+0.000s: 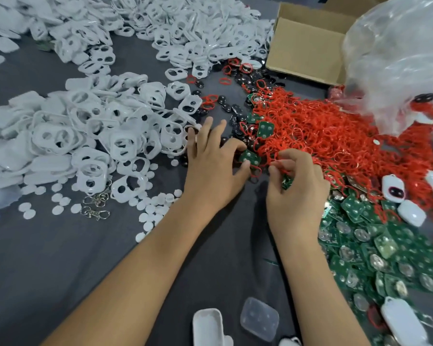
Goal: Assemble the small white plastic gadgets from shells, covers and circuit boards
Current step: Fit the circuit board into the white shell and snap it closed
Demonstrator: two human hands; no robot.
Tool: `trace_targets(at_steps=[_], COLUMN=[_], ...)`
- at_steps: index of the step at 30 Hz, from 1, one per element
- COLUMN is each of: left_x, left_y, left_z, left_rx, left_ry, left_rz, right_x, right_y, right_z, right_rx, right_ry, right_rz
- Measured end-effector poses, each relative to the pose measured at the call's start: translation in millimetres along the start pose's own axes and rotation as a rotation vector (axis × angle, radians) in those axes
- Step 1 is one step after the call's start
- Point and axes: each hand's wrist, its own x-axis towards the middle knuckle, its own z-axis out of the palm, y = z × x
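Two bare forearms reach over the dark grey table (60,270). Nearest lie a clear plastic cover (259,318) and green circuit boards (375,250). The left hand (211,168) pinches one green board (249,156); the right hand (296,186) pinches thin red rubber rings (323,131). White plastic shells (85,136) pile left; a cardboard box (308,46) sits beyond.

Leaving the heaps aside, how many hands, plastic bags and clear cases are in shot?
Hands: 2, left hand pinching a board, right hand pinching a red ring
Plastic bag: 1
Clear case: 1
Total: 4
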Motion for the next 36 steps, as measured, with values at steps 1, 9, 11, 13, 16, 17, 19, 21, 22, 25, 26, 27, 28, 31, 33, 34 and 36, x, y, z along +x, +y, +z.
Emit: trace_targets(at_steps=[1,9,11,13,16,17,19,21,22,25,26,27,28,31,33,34,36], left_x=[-0.2,-0.5,-1.0,-1.1,-0.9,-1.1,-2.2,-2.8,-3.3,-5.2,-5.4,-5.2,-4.8,-4.6,-5.5,-6.0,-6.1], left_y=[0.1,7.4,8.0,8.8,8.2,6.0,-0.2,-6.3,-8.0,-8.3,-7.7,-7.2,-6.8,-5.4,-4.3,-3.7,-3.5], left_z=[-0.8,-7.9,-9.7,-10.9,-12.4,-12.7,-11.6,-9.2,-7.9,-6.0,-5.7,-5.3,-5.2,-4.7,-4.2,-4.1,-4.3], left_rx=[-0.037,-0.296,-0.341,-0.375,-0.224,-0.158,-0.034,0.070,0.105,0.143,0.147,0.150,0.152,0.143,0.137,0.140,0.144], left_ry=[0.016,0.168,0.172,0.165,0.312,0.355,0.345,0.265,0.230,0.184,0.188,0.198,0.211,0.219,0.179,0.156,0.131], left_rz=[-0.001,0.114,0.146,0.169,0.065,0.007,-0.051,-0.080,-0.088,-0.091,-0.086,-0.082,-0.081,-0.088,-0.091,-0.092,-0.087], right_x=[-0.2,1.5,1.5,1.1,0.9,1.0,0.6,0.3,0.0,-0.9,-1.2,-1.5,-1.9,-2.7,-2.4,-2.4,-2.1], right_y=[-0.1,3.8,3.5,2.0,-0.2,-0.3,-0.1,0.1,0.6,2.4,2.8,3.2,3.5,3.5,3.5,3.5,3.4], right_z=[0.1,2.4,3.3,2.8,0.4,0.1,0.7,1.5,2.0,4.2,5.0,5.7,6.4,6.8,6.2,5.8,5.7], right_rx=[-0.002,-0.012,-0.030,-0.043,-0.057,-0.061,-0.069,-0.075,-0.080,-0.101,-0.114,-0.129,-0.142,-0.156,-0.142,-0.132,-0.128], right_ry=[0.002,0.064,0.040,0.017,0.019,0.018,0.014,0.026,0.035,-0.009,-0.036,-0.056,-0.071,-0.090,-0.080,-0.079,-0.099], right_rz=[-0.004,-0.103,-0.130,-0.130,-0.078,-0.062,-0.039,-0.027,-0.027,-0.042,-0.050,-0.060,-0.067,-0.075,-0.086,-0.096,-0.116])
